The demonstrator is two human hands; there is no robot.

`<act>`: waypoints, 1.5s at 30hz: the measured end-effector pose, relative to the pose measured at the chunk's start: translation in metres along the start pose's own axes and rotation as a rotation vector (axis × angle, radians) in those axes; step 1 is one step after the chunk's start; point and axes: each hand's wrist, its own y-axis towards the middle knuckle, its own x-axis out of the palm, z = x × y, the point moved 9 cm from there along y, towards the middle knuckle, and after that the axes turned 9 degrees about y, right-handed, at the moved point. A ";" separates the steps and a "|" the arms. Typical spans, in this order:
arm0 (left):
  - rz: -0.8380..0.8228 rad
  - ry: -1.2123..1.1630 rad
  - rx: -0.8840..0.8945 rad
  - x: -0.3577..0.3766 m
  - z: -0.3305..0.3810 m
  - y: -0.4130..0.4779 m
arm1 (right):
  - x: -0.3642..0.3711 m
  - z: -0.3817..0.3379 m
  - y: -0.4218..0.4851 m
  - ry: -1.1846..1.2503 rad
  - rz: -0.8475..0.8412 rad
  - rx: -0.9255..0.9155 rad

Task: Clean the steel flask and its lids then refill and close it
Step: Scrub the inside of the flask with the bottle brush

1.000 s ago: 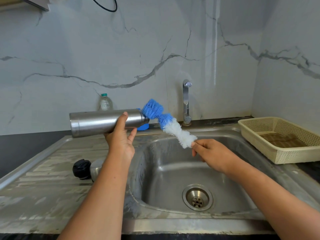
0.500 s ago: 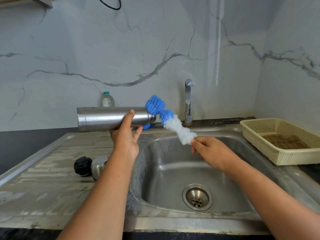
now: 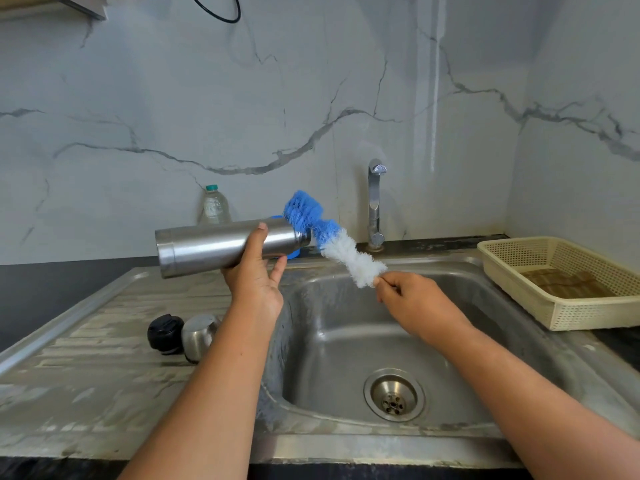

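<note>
The left arm is angling up from 7 o'clock toward 12 o'clock, with the left hand (image 3: 255,280) gripping the steel flask (image 3: 214,247) from beneath. The right arm is slanting in from 4 o'clock toward 10 o'clock, with the right hand (image 3: 414,299) pinching the bottle brush (image 3: 334,244) between its fingertips.

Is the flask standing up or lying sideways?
Sideways. The left hand holds the flask roughly level, its open mouth pointing right toward the brush.

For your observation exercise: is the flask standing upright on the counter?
No: the left hand holds the steel flask horizontally in the air, mouth toward the brush.
</note>
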 end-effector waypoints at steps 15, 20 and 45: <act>-0.040 0.043 0.088 0.004 0.013 -0.009 | -0.014 -0.011 -0.002 -0.166 0.077 -0.119; -0.113 0.145 0.091 0.009 0.015 -0.012 | -0.024 -0.005 -0.003 -0.128 0.042 -0.110; -0.360 0.101 -0.118 0.028 -0.001 -0.030 | -0.031 0.028 0.009 0.110 -0.015 -0.005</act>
